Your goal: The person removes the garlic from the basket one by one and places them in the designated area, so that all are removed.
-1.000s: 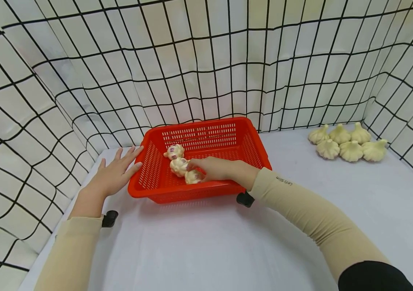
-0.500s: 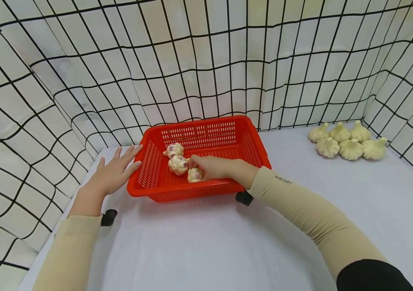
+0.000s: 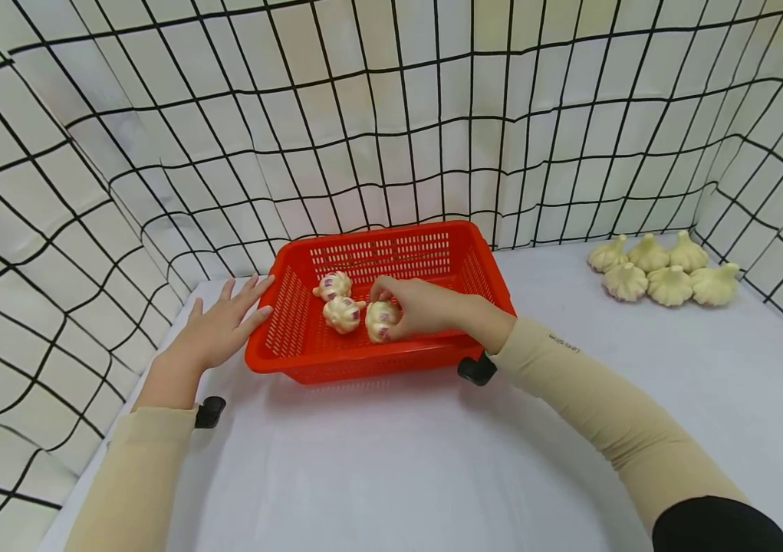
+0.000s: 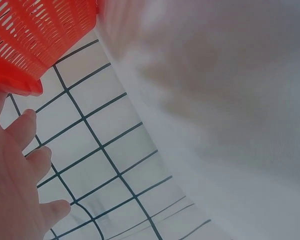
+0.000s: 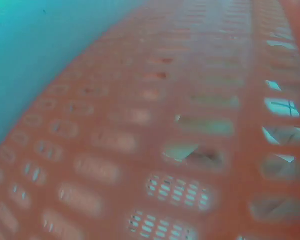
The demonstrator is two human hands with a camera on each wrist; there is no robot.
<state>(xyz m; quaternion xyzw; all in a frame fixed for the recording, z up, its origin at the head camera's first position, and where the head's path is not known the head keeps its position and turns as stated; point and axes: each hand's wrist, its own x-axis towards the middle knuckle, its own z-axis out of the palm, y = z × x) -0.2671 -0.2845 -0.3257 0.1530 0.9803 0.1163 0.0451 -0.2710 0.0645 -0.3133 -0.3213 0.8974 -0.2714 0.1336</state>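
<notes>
Inside a red plastic basket (image 3: 336, 359), my right hand (image 3: 429, 308) holds a cream garlic bulb (image 3: 380, 320) with purple marks between thumb and fingers. Two similar bulbs lie to its left, one garlic bulb (image 3: 343, 315) in front and another garlic bulb (image 3: 333, 285) behind it. My left hand (image 3: 218, 333) is spread, its fingertips touching the basket's left rim. The left wrist view has the left hand (image 4: 12, 170) beside the basket's slotted wall (image 4: 50, 30). Slotted basket wall (image 5: 155, 125) fills the right wrist view, which hides the right hand.
At the back right of the white tabletop (image 3: 377, 475), several pale garlic bulbs (image 3: 667, 285) sit in two rows. A black wire grid (image 3: 432, 138) over white sheeting stands behind the basket and along both sides.
The right hand has shifted the garlic bulb slightly right and away from me, and its fingers show more of the bulb. The left hand stays at the basket's rim.
</notes>
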